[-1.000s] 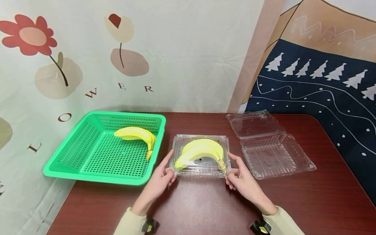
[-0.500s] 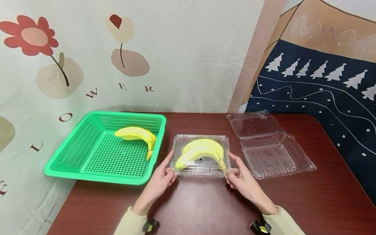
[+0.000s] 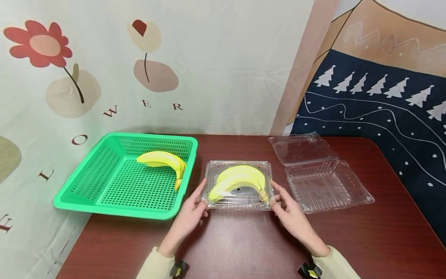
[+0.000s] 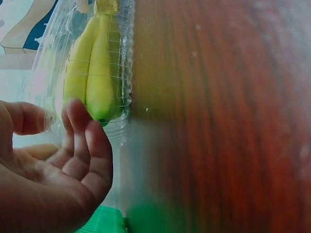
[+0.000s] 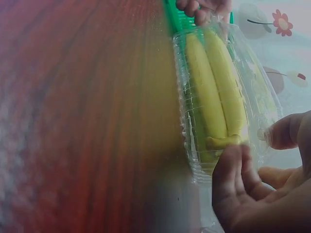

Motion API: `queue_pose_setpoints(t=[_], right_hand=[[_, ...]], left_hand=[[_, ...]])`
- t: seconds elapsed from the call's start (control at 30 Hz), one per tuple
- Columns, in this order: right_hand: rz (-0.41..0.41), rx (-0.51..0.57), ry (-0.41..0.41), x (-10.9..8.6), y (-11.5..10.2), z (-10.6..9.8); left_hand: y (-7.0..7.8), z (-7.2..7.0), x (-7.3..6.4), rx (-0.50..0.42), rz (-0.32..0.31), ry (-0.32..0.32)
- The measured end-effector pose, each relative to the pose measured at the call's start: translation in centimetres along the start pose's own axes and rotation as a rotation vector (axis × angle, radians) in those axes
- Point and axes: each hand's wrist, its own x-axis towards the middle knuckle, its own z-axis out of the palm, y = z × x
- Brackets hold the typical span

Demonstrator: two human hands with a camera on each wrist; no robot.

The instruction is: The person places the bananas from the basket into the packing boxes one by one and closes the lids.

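Note:
A clear plastic clamshell box point(image 3: 240, 200) with its lid down lies on the table in front of me. Inside it is a bunch of yellow bananas point(image 3: 240, 181), stem end toward the right. My left hand point(image 3: 191, 209) pinches the box's left front corner, thumb at the rim and index finger along the side. At the opposite corner my right hand point(image 3: 286, 207) does the same. From the left wrist view, the thumb point(image 4: 33, 119) meets the rim while the other fingers curl beside the box wall. Similarly curled fingers point(image 5: 228, 170) show in the right wrist view.
To the left stands a green perforated basket point(image 3: 115, 212) with another bunch of bananas point(image 3: 163, 159) in it. A second clear clamshell point(image 3: 324, 186) lies with its lid folded back on the right. Behind the table point(image 3: 240, 248) hangs a printed cloth point(image 3: 223, 69).
Both thumbs have shifted slightly at the front corners, the right one a little upward along the rim. The box stays in place; the head view tilts slightly.

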Motion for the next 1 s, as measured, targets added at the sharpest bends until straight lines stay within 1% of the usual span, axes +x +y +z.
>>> queue_pose_setpoints(t=[0.1, 0.17, 0.3, 0.4, 0.53, 0.7, 0.83, 1.0], right_hand=[[-0.033, -0.056, 0.029, -0.1, -0.1, 0.0], [-0.038, -0.062, 0.025, -0.1, -0.1, 0.0], [0.013, -0.021, -0.017, -0.3, -0.2, -0.1], [0.059, 0.021, -0.048, -0.3, -0.3, -0.1], [0.081, 0.034, -0.066, -0.3, -0.5, 0.0], [0.083, 0.042, -0.07, -0.1, -0.6, 0.0], [0.077, 0.048, -0.066, 0.2, -0.6, 0.1], [0.064, 0.054, -0.053, 0.6, -0.4, 0.3]], left_hand=[[0.1, 0.0, 0.0, 0.054, -0.001, 0.027], [0.3, 0.1, -0.1, 0.089, 0.012, 0.043], [0.5, 0.3, -0.1, 0.152, 0.051, 0.062], [0.6, 0.4, -0.1, 0.183, 0.065, 0.065], [0.7, 0.7, 0.1, 0.201, 0.07, 0.061], [0.7, 0.9, 0.2, 0.21, 0.074, 0.073], [0.8, 1.1, 0.4, 0.206, 0.069, 0.09], [0.9, 1.4, 0.6, 0.199, 0.096, 0.126]])
